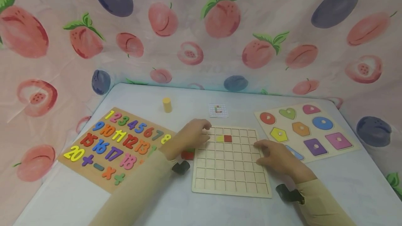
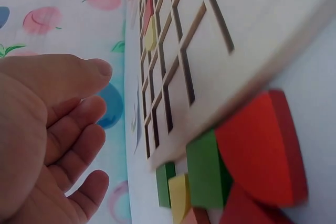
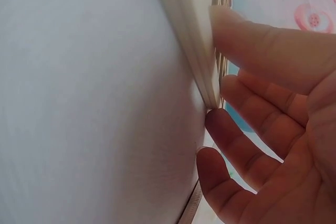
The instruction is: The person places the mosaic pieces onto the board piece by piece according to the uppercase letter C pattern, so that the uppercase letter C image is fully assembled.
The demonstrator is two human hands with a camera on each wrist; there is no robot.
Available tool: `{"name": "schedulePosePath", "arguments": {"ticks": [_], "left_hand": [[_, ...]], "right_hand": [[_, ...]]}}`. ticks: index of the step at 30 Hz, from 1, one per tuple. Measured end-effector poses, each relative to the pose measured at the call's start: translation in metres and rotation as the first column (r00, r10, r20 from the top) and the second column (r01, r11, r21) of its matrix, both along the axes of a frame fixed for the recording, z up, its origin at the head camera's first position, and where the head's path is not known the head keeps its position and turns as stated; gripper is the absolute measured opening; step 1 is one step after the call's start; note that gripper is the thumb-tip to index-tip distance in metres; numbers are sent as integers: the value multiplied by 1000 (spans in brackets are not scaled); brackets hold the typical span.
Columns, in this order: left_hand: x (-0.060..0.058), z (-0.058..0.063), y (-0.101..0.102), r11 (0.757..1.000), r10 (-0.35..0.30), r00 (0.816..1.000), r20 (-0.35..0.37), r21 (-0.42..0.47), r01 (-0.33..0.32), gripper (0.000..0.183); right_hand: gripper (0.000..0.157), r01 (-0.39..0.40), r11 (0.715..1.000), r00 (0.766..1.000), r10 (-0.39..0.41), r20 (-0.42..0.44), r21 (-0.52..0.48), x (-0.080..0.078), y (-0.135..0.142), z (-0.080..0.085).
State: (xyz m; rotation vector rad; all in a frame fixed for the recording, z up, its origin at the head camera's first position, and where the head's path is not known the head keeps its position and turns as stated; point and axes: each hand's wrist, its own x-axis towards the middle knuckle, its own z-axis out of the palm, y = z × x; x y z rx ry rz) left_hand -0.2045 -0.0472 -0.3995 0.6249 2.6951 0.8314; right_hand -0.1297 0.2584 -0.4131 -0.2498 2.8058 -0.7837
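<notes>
A wooden grid board (image 1: 230, 175) lies flat on the white table between the hands. One square carries a pale yellow piece (image 1: 220, 138), and the neighbouring square a red piece (image 1: 228, 138). My left hand (image 1: 190, 137) hovers by the board's upper left side, fingers loosely bent and holding nothing. Beneath that wrist, loose blocks lie beside the board: a red rounded block (image 2: 260, 150), a green block (image 2: 202, 169) and a yellow block (image 2: 180, 195) among them. At the right edge, my right hand (image 1: 277, 156) rests its thumb and fingertips along the board's side.
Left of the board lies a number puzzle (image 1: 103, 177), partly covered by the left sleeve. To the right is a knobbed shape puzzle (image 1: 340, 154). A yellow cylinder (image 1: 167, 105) and a small pattern card (image 1: 218, 110) are behind, before a fruit-print cloth (image 1: 220, 51).
</notes>
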Motion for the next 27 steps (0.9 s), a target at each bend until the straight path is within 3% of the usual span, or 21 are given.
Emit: {"name": "schedulePosePath", "arguments": {"ticks": [6, 14, 22, 27], "left_hand": [[3, 0, -11, 1000, 16, 1000, 2, 11, -16, 39], [7, 1, -24, 1000, 0, 999, -48, -10, -1, 40], [9, 2, -38, 993, 117, 992, 52, -31, -116, 40], [11, -5, -49, 988, 157, 985, 66, -21, -156, 39]], "right_hand": [[55, -3, 1000, 1000, 3, -1, -1, 1, 0, 2], [56, 3, 1000, 1000, -3, 8, -11, 2, -1, 2], [56, 1, 1000, 1000, -1, 1, -19, 1, 0, 1], [56, 1, 1000, 1000, -1, -1, -13, 1, 0, 0]]}}
